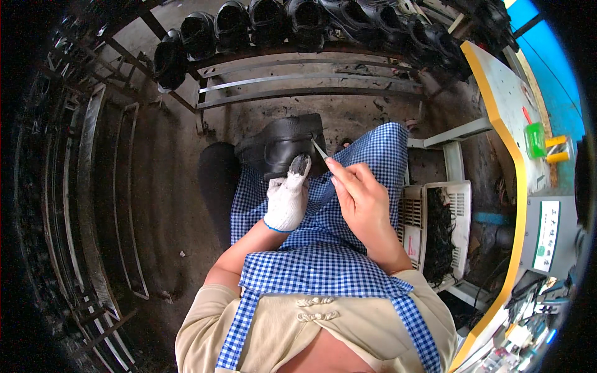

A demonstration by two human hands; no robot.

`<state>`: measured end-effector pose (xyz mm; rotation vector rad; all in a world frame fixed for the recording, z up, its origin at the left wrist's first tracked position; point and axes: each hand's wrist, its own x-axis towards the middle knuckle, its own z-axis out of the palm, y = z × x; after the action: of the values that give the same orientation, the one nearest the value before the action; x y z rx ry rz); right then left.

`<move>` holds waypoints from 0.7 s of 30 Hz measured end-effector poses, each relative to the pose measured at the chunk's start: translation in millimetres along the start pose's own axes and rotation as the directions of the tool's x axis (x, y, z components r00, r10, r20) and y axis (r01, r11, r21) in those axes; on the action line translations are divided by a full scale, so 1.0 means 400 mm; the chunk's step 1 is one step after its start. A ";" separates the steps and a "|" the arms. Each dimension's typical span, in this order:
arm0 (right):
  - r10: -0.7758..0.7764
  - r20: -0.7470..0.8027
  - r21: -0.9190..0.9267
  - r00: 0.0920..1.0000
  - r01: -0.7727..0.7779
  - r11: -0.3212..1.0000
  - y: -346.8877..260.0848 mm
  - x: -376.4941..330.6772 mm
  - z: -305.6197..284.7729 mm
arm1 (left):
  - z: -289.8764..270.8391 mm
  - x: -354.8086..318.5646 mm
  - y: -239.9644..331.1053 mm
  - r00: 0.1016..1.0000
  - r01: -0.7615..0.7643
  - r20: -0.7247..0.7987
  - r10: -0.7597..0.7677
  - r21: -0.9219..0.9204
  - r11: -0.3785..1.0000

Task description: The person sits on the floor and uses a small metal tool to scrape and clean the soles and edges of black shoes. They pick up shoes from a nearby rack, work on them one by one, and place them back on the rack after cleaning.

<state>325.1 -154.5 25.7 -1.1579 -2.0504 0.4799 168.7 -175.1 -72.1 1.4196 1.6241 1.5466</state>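
Note:
A black shoe (280,148) rests over my lap, above the blue checked apron (317,270). My left hand (286,204), in a white glove with darkened fingertips, grips the shoe from its near side; the thumb presses on its surface. Between the closed fingers of my bare right hand (362,200) is a small knife (319,150) with a thin pointed blade. Its tip meets the shoe's right part, close to the edge; whether it cuts in there, I cannot tell. The fingers of my left hand under the shoe are hidden.
Several black shoes (267,22) line a metal rack (273,96) ahead. On the right, a yellow-edged workbench (507,133) carries a green container (535,140) and tools. Below it, a white plastic basket (460,230) holds black scraps. Metal frames (93,205) stand at left.

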 end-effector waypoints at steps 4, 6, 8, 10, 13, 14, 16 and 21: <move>0.020 0.019 -0.014 1.000 -0.020 1.000 -0.006 0.000 0.002 | 0.020 -0.019 -0.039 0.967 0.253 0.097 -0.234 -0.445 0.859; 0.028 0.031 -0.008 0.999 -0.027 1.000 -0.007 -0.007 0.001 | 0.012 -0.020 -0.044 0.939 0.344 0.146 -0.313 -0.460 0.818; 0.018 0.030 -0.025 0.999 -0.017 1.000 -0.005 -0.010 0.000 | 0.003 0.003 0.010 0.865 0.474 0.151 -0.479 -0.561 0.679; 0.013 0.032 -0.035 0.999 -0.012 0.999 -0.005 -0.012 -0.002 | 0.006 0.021 0.062 0.817 0.481 0.085 -0.571 -0.646 0.593; 0.026 0.039 -0.033 0.999 -0.025 0.999 -0.013 -0.009 -0.008 | -0.004 0.018 0.033 0.996 -0.061 -0.049 0.074 0.229 0.972; 0.038 0.042 -0.029 0.998 -0.037 0.999 -0.019 -0.008 -0.011 | -0.007 0.018 0.023 0.965 -0.242 0.021 0.262 0.457 0.856; 0.050 0.046 -0.024 0.998 -0.049 0.999 -0.022 -0.005 -0.013 | -0.010 0.010 0.007 0.988 -0.149 0.016 0.152 0.326 0.933; 0.043 0.033 -0.018 0.999 -0.043 0.999 -0.022 0.002 -0.011 | 0.006 0.020 0.058 0.850 0.451 0.099 -0.518 -0.646 0.616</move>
<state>322.9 -158.6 34.6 -1.2140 -2.0658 0.5067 175.9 -171.2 -48.9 0.4671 1.1736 1.6132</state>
